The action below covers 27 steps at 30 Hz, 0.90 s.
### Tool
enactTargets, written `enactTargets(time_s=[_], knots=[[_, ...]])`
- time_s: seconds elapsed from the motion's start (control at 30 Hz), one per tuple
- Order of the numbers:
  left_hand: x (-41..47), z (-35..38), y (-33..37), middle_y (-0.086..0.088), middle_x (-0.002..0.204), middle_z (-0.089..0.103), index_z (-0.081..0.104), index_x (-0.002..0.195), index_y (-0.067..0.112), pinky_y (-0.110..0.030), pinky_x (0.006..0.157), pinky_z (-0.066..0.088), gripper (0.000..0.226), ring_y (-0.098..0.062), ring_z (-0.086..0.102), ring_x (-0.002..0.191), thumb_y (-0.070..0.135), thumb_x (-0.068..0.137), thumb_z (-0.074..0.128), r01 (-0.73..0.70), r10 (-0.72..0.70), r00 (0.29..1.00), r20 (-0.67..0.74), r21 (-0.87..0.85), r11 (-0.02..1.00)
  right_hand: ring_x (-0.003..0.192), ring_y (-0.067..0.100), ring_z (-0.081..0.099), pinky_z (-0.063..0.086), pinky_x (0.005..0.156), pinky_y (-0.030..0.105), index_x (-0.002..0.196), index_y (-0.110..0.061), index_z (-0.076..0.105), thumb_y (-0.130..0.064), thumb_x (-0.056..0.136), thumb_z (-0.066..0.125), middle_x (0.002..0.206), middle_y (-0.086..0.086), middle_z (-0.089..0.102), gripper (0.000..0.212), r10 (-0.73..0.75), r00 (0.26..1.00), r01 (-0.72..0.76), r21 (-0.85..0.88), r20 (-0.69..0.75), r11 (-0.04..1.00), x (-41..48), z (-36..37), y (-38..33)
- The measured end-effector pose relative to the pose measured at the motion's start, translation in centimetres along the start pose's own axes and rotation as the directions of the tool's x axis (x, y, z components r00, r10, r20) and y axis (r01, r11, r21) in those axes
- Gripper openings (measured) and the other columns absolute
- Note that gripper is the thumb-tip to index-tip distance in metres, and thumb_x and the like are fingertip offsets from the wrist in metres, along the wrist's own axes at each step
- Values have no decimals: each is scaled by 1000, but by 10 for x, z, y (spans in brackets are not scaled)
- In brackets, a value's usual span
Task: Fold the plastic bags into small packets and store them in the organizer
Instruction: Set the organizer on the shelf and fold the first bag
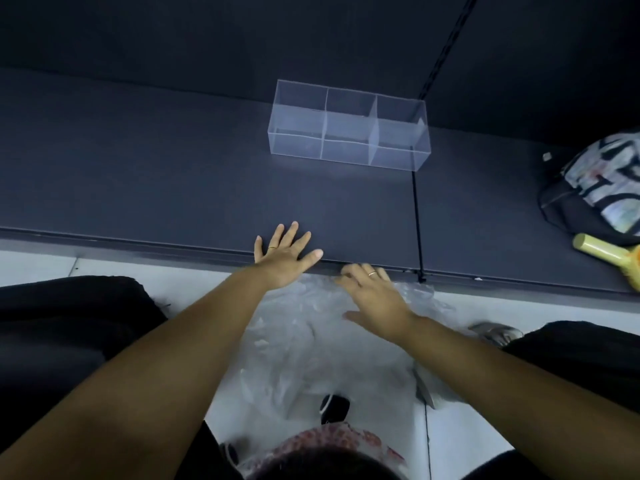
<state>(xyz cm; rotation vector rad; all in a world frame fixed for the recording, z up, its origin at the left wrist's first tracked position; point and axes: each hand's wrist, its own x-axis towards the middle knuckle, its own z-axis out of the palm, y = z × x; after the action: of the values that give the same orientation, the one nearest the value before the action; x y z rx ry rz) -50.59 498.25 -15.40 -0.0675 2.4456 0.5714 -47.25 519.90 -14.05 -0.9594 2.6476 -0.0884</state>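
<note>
A person's left hand [285, 261] lies flat with its fingers spread and released on the near edge of a dark grey shelf board [156, 168], while the right hand [375, 303] rests on a heap of crumpled clear plastic bags [311, 348] just below that edge. Its fingers bend over the far rim of the plastic; whether they pinch it cannot be told. The clear acrylic organizer with divided compartments [349, 129] stands farther back on the board, well apart from both hands, and appears to hold no packets. A patterned black-and-white bag [595, 188] and a yellow cylindrical handle [602, 252] lie at far right. Folding seems barely begun. To do it well, one bag likely needs lifting onto the flat board, smoothing free of air, then creasing into narrow strips.
</note>
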Motion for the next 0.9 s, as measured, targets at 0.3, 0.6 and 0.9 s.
enactTargets(time_s=[0.3, 0.6, 0.9], knots=[[-70, -44, 48, 11, 133, 57, 54, 133, 32, -32, 105, 39, 66, -10, 52, 124, 56, 74, 72, -92, 290, 944, 159, -715, 693, 54, 3, 47, 39, 58, 21, 62, -18, 58, -30, 88, 67, 58, -8, 55, 30, 380, 922, -122, 875, -75, 469, 8, -107, 6], [-97, -90, 76, -15, 103, 69, 67, 107, 5, -42, 91, 53, 32, -31, 67, 97, 32, 89, 66, -145, -45, 988, -150, -985, 99, 128, 7, 45, 37, 102, 28, 141, -40, 36, -75, 75, 55, 137, -13, 50, 77, 227, 972, -93, 986, 61, 136, -37, -155, 18], [-108, -90, 65, -8, 108, 72, 68, 114, 12, -37, 89, 54, 37, -21, 69, 100, 37, 88, 63, -36, 57, 997, -47, -983, -179, 103, 24, 66, 46, 100, 43, 74, -19, 72, -48, 87, 63, 96, 4, 74, 33, 596, 801, -3, 998, 44, -68, -59, -147, 14]])
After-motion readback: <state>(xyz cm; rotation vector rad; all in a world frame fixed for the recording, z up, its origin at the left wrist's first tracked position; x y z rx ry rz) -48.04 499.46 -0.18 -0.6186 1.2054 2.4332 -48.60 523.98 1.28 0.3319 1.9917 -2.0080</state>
